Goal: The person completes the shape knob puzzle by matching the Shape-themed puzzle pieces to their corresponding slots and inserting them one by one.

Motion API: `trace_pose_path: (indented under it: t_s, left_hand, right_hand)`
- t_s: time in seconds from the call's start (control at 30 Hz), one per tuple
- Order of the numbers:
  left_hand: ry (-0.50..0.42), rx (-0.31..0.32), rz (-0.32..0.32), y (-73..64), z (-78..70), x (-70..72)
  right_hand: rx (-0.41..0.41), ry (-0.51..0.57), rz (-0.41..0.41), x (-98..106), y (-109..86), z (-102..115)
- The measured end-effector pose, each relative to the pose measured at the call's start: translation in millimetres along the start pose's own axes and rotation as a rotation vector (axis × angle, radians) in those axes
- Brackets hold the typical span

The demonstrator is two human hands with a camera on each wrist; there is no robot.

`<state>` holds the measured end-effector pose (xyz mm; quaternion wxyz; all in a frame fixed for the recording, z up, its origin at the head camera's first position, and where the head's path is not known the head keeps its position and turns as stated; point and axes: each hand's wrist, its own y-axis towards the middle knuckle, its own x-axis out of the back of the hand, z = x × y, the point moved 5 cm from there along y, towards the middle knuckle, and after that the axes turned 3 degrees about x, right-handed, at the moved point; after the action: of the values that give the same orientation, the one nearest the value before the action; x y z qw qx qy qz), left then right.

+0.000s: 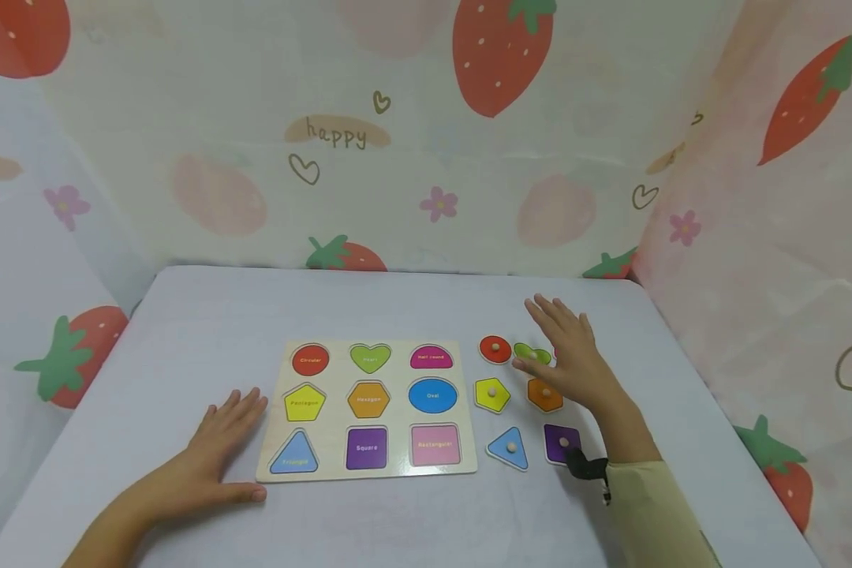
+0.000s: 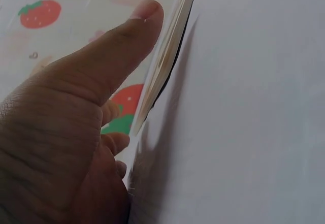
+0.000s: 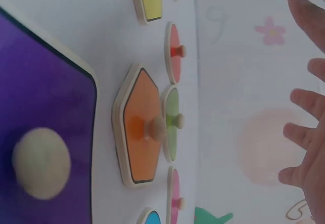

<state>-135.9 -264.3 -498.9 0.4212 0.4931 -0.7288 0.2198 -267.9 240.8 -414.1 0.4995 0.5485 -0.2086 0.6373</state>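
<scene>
A wooden shape puzzle board [image 1: 330,465] lies flat on the table, printed with labelled coloured shapes. My left hand [image 1: 202,465] is at the board's left edge, fingers straight and thumb extended; in the left wrist view its thumb [image 2: 129,38] is beside the board's side. My right hand [image 1: 571,355] hovers over the loose knobbed pieces, fingers spread, holding nothing. Below it are the orange hexagon [image 3: 142,155] and the green heart [image 1: 531,353], partly covered. Nearby lie the red circle [image 1: 495,349], yellow pentagon [image 1: 488,401], blue triangle [image 1: 504,454] and purple square [image 3: 51,92].
A white-covered table [image 1: 369,521] carries everything. Strawberry-printed cloth [image 1: 412,158] hangs behind and at both sides. A small black device [image 1: 585,465] is strapped at the right sleeve. A magenta piece [image 3: 174,188] and part of a blue piece [image 3: 152,218] show in the right wrist view.
</scene>
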Motion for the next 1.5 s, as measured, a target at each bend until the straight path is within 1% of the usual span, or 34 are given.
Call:
trace_pose_path:
  t_s: [0.17,0.27,0.5,0.73,1.0,1.23,1.33,1.5]
  left_hand:
    - [0.008,0.034,0.016,-0.7,0.0,-1.1]
    - [0.007,0.042,0.022,-1.2,-1.1,-0.6]
    - [0.007,0.069,0.052,0.9,-2.3,-2.2]
    - [0.009,0.102,0.08,5.2,-1.9,-4.9]
    - [0.014,0.104,0.068,3.1,-2.7,-4.3]
    - [0.018,0.123,0.084,3.3,-2.6,-3.6]
    - [0.017,0.12,0.083,3.3,-2.3,-3.7]
    - [0.01,0.105,0.066,2.5,-2.3,-4.5]
  right_hand:
    - [-0.004,-0.013,0.019,-8.3,5.3,-2.3]
    - [-0.015,-0.014,0.031,-11.7,8.5,-2.2]
    - [-0.026,0.034,0.069,-16.9,15.7,-4.0]
    - [-0.044,0.074,0.101,-27.8,24.0,-10.0]
    - [-0.065,0.064,0.137,-40.2,36.8,-8.6]
    - [-0.108,0.058,0.176,-46.2,46.1,-10.1]
    - [-0.131,0.059,0.194,-49.1,49.3,-12.5]
    - [-0.141,0.053,0.219,-56.9,53.5,-18.4]
